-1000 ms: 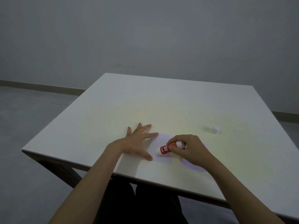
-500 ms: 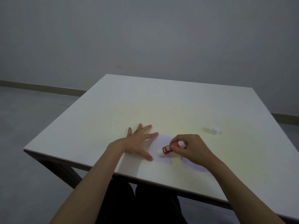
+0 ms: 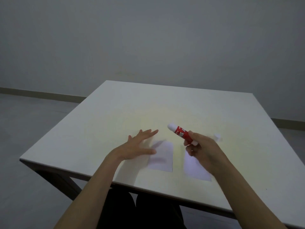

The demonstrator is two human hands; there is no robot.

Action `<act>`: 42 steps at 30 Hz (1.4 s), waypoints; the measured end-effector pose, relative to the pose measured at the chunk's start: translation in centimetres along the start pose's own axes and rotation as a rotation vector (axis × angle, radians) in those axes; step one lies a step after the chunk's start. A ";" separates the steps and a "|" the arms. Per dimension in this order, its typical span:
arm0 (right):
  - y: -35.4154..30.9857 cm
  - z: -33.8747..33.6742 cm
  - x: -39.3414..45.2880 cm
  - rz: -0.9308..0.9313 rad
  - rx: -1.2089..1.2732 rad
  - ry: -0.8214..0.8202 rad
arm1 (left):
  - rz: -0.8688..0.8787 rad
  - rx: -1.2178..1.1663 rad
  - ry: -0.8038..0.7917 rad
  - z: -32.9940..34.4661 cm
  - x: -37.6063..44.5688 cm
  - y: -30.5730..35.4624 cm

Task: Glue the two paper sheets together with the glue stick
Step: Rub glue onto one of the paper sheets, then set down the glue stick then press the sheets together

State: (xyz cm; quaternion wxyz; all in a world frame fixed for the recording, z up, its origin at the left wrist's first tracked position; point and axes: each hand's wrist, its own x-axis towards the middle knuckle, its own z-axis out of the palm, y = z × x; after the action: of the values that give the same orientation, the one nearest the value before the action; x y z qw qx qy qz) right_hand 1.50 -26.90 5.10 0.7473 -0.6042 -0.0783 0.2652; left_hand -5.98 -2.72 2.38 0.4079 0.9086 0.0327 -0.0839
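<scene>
On the white table (image 3: 165,104), near its front edge, we see two small white paper sheets lying flat, side by side with a strip of bare tabletop between them. The left sheet (image 3: 162,158) lies just right of the left hand (image 3: 134,148); the right sheet (image 3: 194,167) is partly covered from our view by the right hand (image 3: 202,150).

We find the right hand raised above the table and curled around the glue stick (image 3: 180,133), with fingers wrapped on the lower part of its red body. The stick tilts up and to the left, its white glue end pointing away from the hand and over the bare table beyond the sheets, touching neither sheet. A small white cap (image 3: 217,137) sits on the table just past the right hand, blurred.

We see the left hand spread wide, fingers splayed and pointing toward the far right, holding nothing. It is blurred, and its shadow falls across the upper left corner of the left sheet; whether the thumb touches that sheet's edge we cannot tell. Both bare forearms reach in from the lower edge of the view, above dark-clothed legs under the table.
</scene>
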 end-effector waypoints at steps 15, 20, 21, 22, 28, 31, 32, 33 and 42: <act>4.3 3.5 -0.7 -0.391 -0.899 0.173 | -0.070 -0.276 0.839 -2.5 1.9 3.5; 4.9 2.0 -1.1 -0.445 -1.141 0.292 | -0.178 -0.151 0.860 -4.0 3.7 1.8; 4.9 1.9 -1.2 -0.453 -1.184 0.286 | -0.195 -0.144 0.862 -4.0 4.1 1.5; 5.1 2.1 -1.3 -0.467 -1.232 0.261 | -0.204 -0.141 0.863 -3.9 4.3 1.3; 5.9 5.1 -2.3 -0.644 -1.451 0.019 | -0.221 -0.124 0.872 -3.4 5.1 0.2; 6.4 6.4 -2.1 -0.622 -1.596 -0.103 | -0.236 -0.120 0.880 -3.1 5.1 -0.2; 6.6 6.5 -2.0 -0.597 -1.630 -0.126 | -0.234 -0.120 0.884 -3.0 5.1 -0.3; 6.7 6.6 -1.9 -0.582 -1.651 -0.130 | -0.231 -0.122 0.885 -3.0 5.2 -0.4; 6.0 8.1 -2.7 -0.644 -1.857 -0.078 | -0.217 -0.145 0.890 -2.7 5.2 -0.7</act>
State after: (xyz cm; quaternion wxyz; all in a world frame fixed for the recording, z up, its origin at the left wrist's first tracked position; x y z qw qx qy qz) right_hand -6.13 -20.46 2.10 0.0090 -0.8920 -0.4411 -0.0982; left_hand -0.65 -0.31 2.67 0.4056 0.8165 0.3056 0.2746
